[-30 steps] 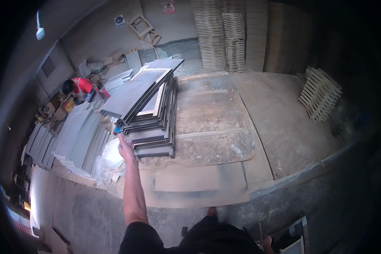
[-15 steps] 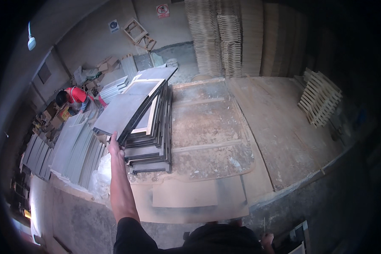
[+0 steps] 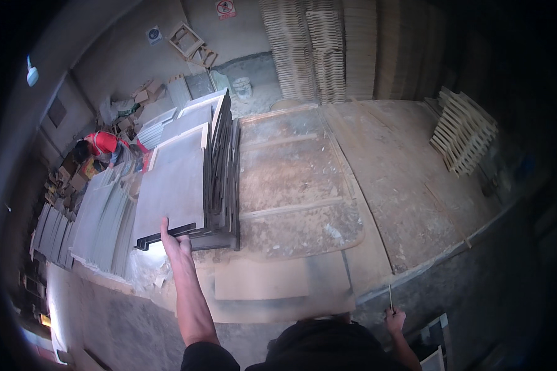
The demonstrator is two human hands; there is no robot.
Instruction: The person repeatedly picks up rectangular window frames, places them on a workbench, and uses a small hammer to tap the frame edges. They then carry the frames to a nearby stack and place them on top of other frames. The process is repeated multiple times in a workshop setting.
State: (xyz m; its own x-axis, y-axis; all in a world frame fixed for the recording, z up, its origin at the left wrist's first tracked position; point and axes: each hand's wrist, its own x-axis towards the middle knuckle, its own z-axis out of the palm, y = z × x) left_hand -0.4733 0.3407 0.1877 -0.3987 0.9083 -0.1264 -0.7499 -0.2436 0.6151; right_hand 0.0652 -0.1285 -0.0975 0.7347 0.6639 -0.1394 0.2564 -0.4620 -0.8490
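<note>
My left hand (image 3: 177, 242) grips the near edge of a flat grey panel (image 3: 172, 185) with dark edges, thumb on top and fingers hidden beneath. The panel lies at the top of a tall stack of dark-edged panels (image 3: 221, 185); pale wooden frame strips show between some of them. Down by my right side, my right hand (image 3: 395, 320) is closed round a thin, light-coloured stick-like tool (image 3: 390, 297), which points upward. Its lower end is hidden in the fist, and its exact kind is too small to make out.
The worn wooden worktable (image 3: 297, 179) extends right of the stack, with a brown board (image 3: 260, 284) along its near edge. Slatted wooden pieces (image 3: 464, 133) stand far right. A person in red (image 3: 104, 143) bends beyond the leaning grey panels (image 3: 102, 216) at left. A frame (image 3: 439, 346) is lower right.
The top panel, tilted and skewed before, now lies squarer on the stack with its near edge closer to me. My left hand moved with it. My right hand has risen further into view with the stick-like tool.
</note>
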